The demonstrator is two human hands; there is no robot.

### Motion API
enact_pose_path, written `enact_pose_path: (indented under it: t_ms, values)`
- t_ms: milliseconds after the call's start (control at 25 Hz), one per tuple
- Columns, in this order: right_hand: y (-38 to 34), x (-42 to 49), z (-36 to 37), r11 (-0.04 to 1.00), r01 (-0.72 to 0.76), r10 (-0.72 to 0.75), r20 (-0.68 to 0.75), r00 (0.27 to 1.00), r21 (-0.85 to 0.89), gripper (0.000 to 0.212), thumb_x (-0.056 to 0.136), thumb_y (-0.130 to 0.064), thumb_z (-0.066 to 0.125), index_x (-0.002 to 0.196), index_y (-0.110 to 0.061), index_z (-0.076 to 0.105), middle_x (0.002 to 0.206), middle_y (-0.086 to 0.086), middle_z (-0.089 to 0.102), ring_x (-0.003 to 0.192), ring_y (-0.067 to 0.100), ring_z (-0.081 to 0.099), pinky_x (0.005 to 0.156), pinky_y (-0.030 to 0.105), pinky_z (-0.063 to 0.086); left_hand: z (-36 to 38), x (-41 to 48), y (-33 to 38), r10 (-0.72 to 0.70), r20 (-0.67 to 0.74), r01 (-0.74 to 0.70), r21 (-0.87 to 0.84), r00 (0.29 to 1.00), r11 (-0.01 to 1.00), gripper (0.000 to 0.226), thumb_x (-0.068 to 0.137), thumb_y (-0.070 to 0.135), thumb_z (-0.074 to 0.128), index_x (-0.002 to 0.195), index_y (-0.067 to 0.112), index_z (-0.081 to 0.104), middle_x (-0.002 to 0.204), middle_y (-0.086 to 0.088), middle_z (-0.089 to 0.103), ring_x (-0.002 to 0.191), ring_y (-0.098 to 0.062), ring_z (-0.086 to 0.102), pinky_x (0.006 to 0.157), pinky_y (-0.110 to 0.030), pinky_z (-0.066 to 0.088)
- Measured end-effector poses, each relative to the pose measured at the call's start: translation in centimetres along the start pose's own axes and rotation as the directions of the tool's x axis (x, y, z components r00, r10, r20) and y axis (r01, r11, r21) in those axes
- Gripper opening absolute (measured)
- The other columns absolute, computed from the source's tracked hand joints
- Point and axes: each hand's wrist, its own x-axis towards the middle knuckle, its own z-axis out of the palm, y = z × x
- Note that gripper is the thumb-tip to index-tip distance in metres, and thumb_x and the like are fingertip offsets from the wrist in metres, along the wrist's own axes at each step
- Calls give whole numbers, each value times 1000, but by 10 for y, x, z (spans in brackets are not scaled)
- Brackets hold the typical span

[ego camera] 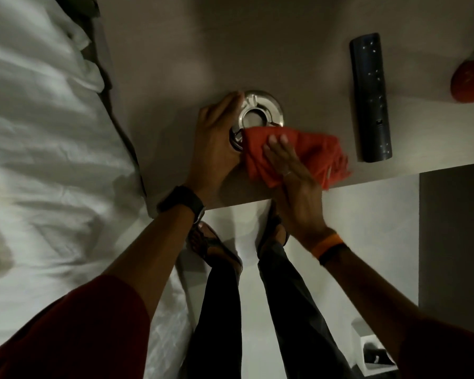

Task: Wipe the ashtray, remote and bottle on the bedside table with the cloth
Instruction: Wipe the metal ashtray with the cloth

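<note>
A round metal ashtray [263,110] sits near the front edge of the grey bedside table [175,64]. My left hand [216,132] cups its left rim and holds it. My right hand [290,170] presses a red cloth [312,151] flat against the ashtray's near right side; the cloth covers that part of the rim. A black remote [370,97] lies lengthwise to the right, apart from the cloth. At the right frame edge an orange rounded thing [471,80] is cut off; I cannot tell whether it is the bottle.
A bed with white rumpled sheets [47,132] runs along the table's left side. Below the table's front edge are my legs and sandalled feet [216,247] on a pale floor. A small white bin [372,354] stands at the lower right.
</note>
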Motion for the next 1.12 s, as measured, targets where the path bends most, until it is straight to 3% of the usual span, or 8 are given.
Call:
enact_pose_path:
  t_ms: [120,240,320,400,480,760,920,1120]
  values:
    - [-12,-2,-1,839,-268,337,-65,939,473,43,97,-29,43,132,-9,58,130,13,66,122,21,60,108,29,48,9,-1,10,-52,-81,55,46,995,997,85,83,22,79,151,6,32,152,-17,38,135,-33,37,112,-24,29]
    - [-9,38,-6,701,-291,567,-260,782,651,28,95,-26,46,105,-8,65,85,11,64,80,22,63,74,31,50,11,-6,12,-68,-11,69,247,998,966,115,67,61,83,153,10,25,144,-16,41,128,-33,43,104,-38,40]
    - [-7,56,-8,798,-301,490,-270,829,522,29,95,-24,44,117,-15,61,91,-3,65,82,9,62,75,23,51,2,-8,10,-78,-12,76,410,997,909,120,61,71,79,153,14,26,141,-16,43,126,-36,44,95,-48,42]
    - [-5,61,0,925,-259,309,-156,938,278,42,97,-20,41,137,-11,53,130,8,64,120,19,62,104,28,50,-8,4,9,-7,65,-17,359,998,933,115,64,64,81,153,15,27,154,-15,35,138,-38,36,103,-54,40]
    - [-4,64,9,988,-117,124,-61,990,98,53,98,-15,35,150,-6,37,159,16,37,151,32,31,126,35,21,-17,23,7,79,221,-123,193,972,973,111,68,51,85,154,13,27,161,-12,29,144,-34,31,115,-55,36]
    - [-13,17,26,1000,-16,14,-66,998,-23,47,103,-10,43,149,-2,38,161,16,32,154,32,21,126,55,22,-15,29,-2,104,195,-128,112,975,985,88,82,26,79,152,6,31,157,-14,37,145,-31,34,120,-45,32]
    - [-4,68,18,996,-34,30,-47,998,-81,53,98,-13,32,150,-3,37,160,18,35,153,35,23,128,44,5,-15,32,-4,130,179,-130,-13,975,991,96,70,38,86,147,4,40,152,-14,45,141,-32,39,120,-40,31]
    - [-6,25,10,994,-55,59,-40,997,95,46,103,-10,44,149,-6,40,159,12,37,153,25,24,128,47,19,-19,32,-3,99,120,-96,-26,988,995,93,72,23,87,148,4,38,150,-16,46,140,-30,39,119,-36,34]
